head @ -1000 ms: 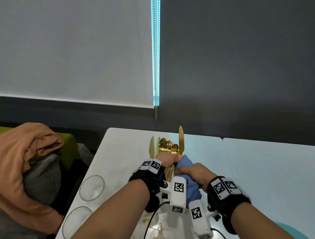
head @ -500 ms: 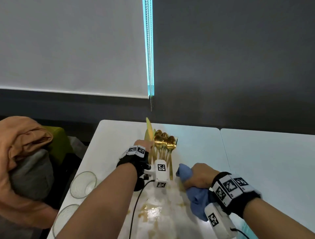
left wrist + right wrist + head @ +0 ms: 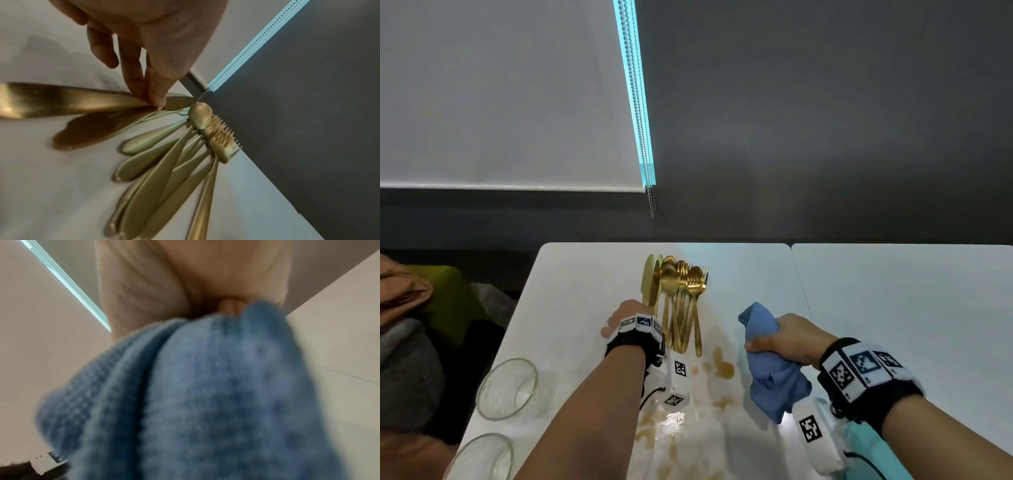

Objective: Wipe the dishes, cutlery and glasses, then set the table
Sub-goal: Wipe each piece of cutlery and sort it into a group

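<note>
A pile of gold cutlery (image 3: 681, 301) lies on the white table (image 3: 585, 274), spoons and forks fanned out (image 3: 174, 162). At its left edge my left hand (image 3: 625, 313) pinches a gold knife (image 3: 61, 100) between thumb and fingers (image 3: 133, 81), low over the tabletop beside another knife (image 3: 650, 281). My right hand (image 3: 787, 337) grips a bunched blue cloth (image 3: 774, 377) to the right of the pile, clear of the cutlery. In the right wrist view the cloth (image 3: 205, 402) fills most of the picture.
Two glasses (image 3: 506, 389) (image 3: 482, 459) stand near the table's left edge. Brown spill stains (image 3: 722, 366) mark the table below the cutlery. A second white table (image 3: 893, 308) adjoins on the right. Clothes (image 3: 400, 308) lie heaped on a green seat at left.
The knife was upright between both hands with the cloth round it. My left hand has since lowered it to the pile's left side, and my right hand drew the cloth away rightward.
</note>
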Available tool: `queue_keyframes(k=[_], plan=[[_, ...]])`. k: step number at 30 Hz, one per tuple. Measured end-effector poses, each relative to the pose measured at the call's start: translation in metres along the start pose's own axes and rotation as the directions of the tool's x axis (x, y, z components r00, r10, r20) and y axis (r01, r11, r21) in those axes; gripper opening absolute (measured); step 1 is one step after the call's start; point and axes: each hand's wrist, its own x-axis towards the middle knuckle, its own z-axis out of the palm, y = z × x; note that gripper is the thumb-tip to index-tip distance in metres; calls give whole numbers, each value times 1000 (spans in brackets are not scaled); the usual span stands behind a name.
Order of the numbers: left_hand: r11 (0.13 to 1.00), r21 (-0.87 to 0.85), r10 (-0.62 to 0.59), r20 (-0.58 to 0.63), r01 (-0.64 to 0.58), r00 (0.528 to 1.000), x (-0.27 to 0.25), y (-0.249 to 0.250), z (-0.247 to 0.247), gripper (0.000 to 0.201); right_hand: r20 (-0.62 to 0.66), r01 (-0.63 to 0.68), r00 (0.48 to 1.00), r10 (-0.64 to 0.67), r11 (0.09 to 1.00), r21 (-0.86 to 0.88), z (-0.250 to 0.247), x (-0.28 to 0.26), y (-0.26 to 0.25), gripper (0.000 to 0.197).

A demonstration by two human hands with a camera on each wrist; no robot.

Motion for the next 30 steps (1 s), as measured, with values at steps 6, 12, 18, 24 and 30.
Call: queue_keyframes(k=[6, 12, 18, 24, 30], plan=[[999, 21, -22, -88, 24, 996, -20, 8, -13, 28, -30, 77, 997, -73, 977, 200, 4, -6, 1, 30], [883, -319, 395, 106, -345, 913, -63, 37, -23, 31, -1, 141, 986, -165, 842, 521, 4, -11, -11, 40], [746, -552, 609, 340, -373, 717, -112, 52, -30, 48, 39, 177, 963, -267, 735, 654, 14, -14, -20, 52], [775, -474, 601, 350, -417, 719, -114, 30, -41, 48, -98, 289, 949, -300, 701, 652, 26, -15, -26, 69], [792, -362, 598, 294, -492, 746, -107, 25, -51, 33, -155, 283, 959, -237, 810, 513, 39, -9, -37, 90]])
